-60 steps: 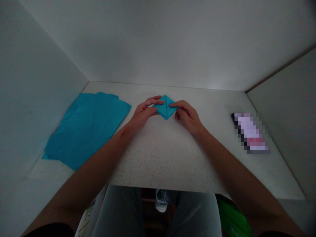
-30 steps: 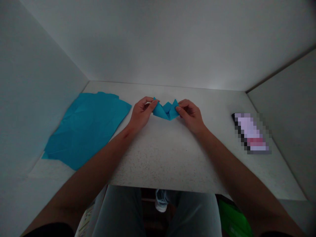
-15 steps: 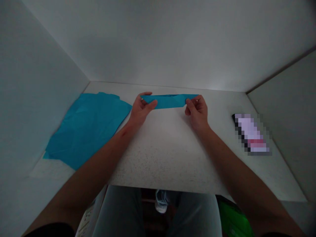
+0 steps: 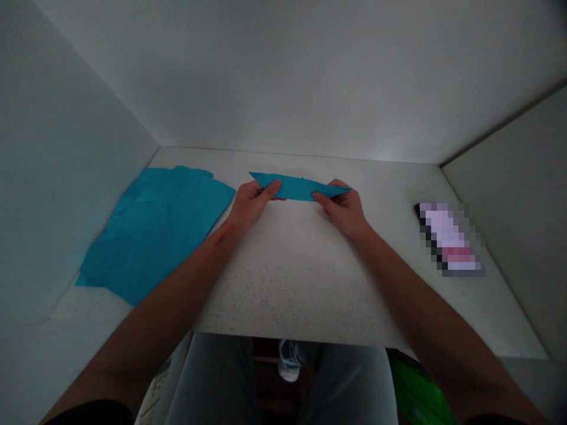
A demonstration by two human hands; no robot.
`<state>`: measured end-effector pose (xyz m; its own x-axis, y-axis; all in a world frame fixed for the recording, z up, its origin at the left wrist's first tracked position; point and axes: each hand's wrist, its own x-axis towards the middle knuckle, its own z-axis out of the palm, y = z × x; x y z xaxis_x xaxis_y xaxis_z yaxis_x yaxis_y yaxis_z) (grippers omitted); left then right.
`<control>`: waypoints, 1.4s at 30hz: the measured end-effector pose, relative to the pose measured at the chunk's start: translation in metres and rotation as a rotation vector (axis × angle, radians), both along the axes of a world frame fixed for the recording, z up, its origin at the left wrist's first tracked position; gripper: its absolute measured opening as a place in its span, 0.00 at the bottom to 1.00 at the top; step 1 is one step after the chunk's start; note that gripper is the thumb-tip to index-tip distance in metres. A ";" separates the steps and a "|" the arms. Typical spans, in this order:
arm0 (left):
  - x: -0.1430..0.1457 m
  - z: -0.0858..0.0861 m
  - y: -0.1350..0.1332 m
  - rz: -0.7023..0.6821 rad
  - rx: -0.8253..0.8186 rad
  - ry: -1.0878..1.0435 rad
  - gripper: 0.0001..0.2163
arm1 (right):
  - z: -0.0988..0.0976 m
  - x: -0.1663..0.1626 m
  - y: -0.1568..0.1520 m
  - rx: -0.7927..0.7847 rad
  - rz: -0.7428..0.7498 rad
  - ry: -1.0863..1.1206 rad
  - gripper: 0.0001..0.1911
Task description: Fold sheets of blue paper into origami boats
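A folded piece of blue paper (image 4: 297, 187), long, narrow and pointed at both ends, is held just above the white table (image 4: 292, 277). My left hand (image 4: 251, 203) pinches its left part between thumb and fingers. At the paper's right end my right hand (image 4: 344, 209) grips it with the thumb on top. Both hands are closed on the paper.
A stack of flat blue paper sheets (image 4: 155, 227) lies on the table's left side. A blurred dark-edged rectangular object (image 4: 449, 239) rests at the right. White walls close the table in at the left, back and right. My legs show under the front edge.
The paper went from a small diamond flat on the table to being lifted and pulled open sideways into a long strip. Since half a second ago my hands have come slightly closer and lower.
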<state>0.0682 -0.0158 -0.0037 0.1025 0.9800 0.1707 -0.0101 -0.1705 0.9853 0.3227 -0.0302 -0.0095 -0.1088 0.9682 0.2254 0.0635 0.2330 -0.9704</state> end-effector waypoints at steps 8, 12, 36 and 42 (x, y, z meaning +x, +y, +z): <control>-0.010 -0.010 0.019 0.168 0.102 -0.103 0.32 | -0.009 0.000 0.003 -0.007 -0.011 -0.024 0.32; -0.015 -0.015 0.027 0.227 0.124 -0.077 0.32 | -0.013 0.002 0.010 0.023 -0.106 0.029 0.35; -0.020 -0.021 0.034 0.234 0.144 -0.093 0.32 | -0.008 0.004 0.004 0.313 -0.029 -0.224 0.16; -0.016 -0.023 0.036 0.243 0.110 -0.124 0.31 | -0.003 0.007 0.000 0.273 0.102 -0.344 0.17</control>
